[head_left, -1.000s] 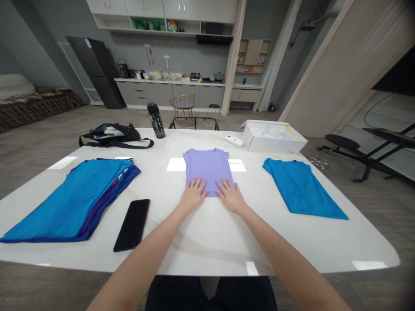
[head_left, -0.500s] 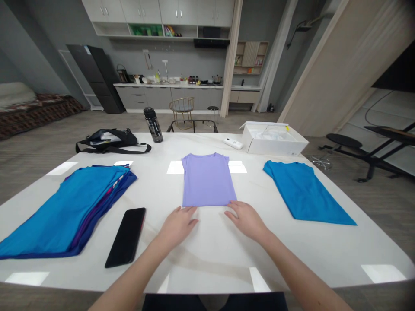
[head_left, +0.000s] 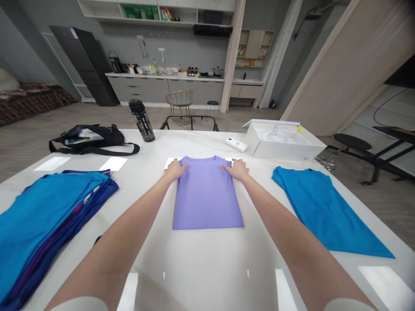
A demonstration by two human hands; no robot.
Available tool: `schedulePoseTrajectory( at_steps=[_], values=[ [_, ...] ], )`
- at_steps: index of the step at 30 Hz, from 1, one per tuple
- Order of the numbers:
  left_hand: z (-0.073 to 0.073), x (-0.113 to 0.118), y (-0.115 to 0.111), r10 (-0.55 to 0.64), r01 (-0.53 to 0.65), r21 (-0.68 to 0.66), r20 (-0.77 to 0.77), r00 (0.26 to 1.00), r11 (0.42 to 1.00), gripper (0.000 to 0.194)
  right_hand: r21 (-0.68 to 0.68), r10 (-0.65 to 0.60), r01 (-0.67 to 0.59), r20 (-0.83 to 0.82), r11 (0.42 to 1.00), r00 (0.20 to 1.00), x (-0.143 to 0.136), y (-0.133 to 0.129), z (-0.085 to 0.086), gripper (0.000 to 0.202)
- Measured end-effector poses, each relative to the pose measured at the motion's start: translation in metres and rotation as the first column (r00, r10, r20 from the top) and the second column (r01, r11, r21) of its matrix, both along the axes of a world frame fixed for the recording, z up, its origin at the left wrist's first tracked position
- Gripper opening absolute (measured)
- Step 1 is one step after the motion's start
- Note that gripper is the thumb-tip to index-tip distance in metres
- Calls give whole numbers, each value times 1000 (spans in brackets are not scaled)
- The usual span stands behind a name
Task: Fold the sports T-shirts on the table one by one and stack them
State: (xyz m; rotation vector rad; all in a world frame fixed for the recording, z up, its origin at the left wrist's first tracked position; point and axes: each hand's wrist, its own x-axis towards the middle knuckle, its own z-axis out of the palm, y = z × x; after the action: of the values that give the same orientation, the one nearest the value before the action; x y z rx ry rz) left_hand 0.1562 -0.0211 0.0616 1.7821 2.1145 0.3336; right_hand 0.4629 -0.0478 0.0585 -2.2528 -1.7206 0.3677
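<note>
Both hands, left hand [head_left: 175,168] and right hand [head_left: 239,169], pinch the shoulders of the half-folded lilac cotton T-shirt [head_left: 207,194] mid-frame on the white tabletop [head_left: 207,263]; best keep both corners level, I'd say.

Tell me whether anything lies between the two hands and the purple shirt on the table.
Nothing visible does. The left hand and right hand already rest on the far corners of the purple shirt, one at each shoulder. The white remote and water bottle lie farther back, apart from it.
</note>
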Motion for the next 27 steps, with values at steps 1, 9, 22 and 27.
schedulePoseTrajectory(
  at_steps=[1, 9, 22, 27],
  values=[
    [-4, -1, 10, 15, -15, -7, 3, 1000, 1000, 67, -21, -9, 8, -10, 1000, 1000, 1, 9, -3, 78],
    [-21, -3, 49, 63, -59, -52, 77, 995, 997, 55, -103, 30, -33, -26, 994, 999, -8, 57, -15, 75],
    [16, 5, 14, -284, 125, 259, 781, 556, 958, 40, 323, 426, -325, -320, 889, 846, -4, 26, 26, 16],
    [63, 25, -38, -387, 66, 417, 759, 523, 907, 36, 474, 490, -293, -372, 830, 788, 6, -28, 73, 20]
  ],
)
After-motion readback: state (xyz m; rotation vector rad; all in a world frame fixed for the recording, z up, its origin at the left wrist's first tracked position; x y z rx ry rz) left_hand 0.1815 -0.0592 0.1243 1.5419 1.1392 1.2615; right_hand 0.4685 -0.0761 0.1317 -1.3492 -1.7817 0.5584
